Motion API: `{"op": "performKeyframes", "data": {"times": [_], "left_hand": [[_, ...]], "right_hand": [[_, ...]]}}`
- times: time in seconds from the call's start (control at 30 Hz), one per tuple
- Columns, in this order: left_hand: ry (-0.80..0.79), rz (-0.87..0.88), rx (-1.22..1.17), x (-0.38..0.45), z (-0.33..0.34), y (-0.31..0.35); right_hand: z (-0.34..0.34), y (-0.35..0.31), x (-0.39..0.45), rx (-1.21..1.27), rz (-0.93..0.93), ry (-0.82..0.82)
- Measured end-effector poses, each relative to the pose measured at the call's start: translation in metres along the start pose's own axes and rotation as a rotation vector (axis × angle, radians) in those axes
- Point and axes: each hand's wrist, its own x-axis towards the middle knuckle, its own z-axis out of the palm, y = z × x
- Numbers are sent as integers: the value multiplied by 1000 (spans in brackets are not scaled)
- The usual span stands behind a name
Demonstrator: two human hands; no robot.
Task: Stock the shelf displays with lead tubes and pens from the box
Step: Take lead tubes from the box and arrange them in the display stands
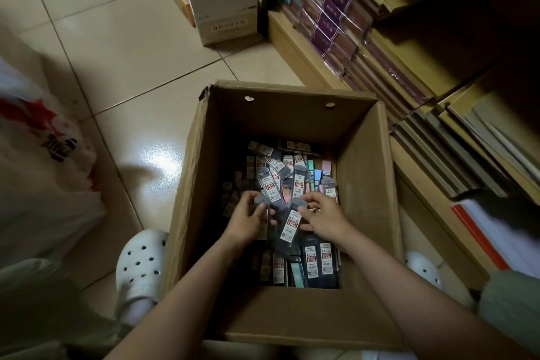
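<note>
- Your left hand [245,218] and right hand [323,215] are both down inside the cardboard box [295,318], so I judge the step in hand to be gathering a handful of lead tubes [273,190] before anything goes to the shelf [306,55]
- Your left hand has its fingers curled round a dark tube at its grey cap end; your right hand pinches the cap of a labelled tube [290,225] that lies between the two hands (its white and red label faces up)
- To do this well, line the tubes up cap to cap as you collect them, so they sit square in your grip and go into a display without re-sorting
- Take only as many as your fingers close on firmly; the slim plastic cases look slick and a loose one would drop back into the pile
- The box stands open on the tiled floor [140,47] between your white clogs [140,266], just beside the shelf, and holds a loose heap of tubes lying at all angles, mostly dark, with a few green, blue and pink ones toward the far right
- Whether pens lie among them I cannot tell
- The shelf to your right holds wrapped notebooks [333,20] in rows, and a small grey box [225,3] stands on the floor farther off
</note>
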Motion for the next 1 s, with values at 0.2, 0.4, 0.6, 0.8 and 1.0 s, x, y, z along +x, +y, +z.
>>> {"op": "performKeyframes", "data": {"times": [0.2,0.4,0.6,0.8,1.0], "left_hand": [[-239,-2,72,-3,2,6],[-126,-25,-21,0,-3,9],[-165,109,-139,16,8,71],[-390,223,-112,8,26,216],[-564,357,161,-29,37,336]], "right_hand": [[-2,-6,-6,185,8,-17],[-6,-19,-12,282,-9,-33],[-29,-81,-11,333,-184,101],[-85,-185,-38,325,-489,240],[-123,-261,-81,396,-664,311]]}}
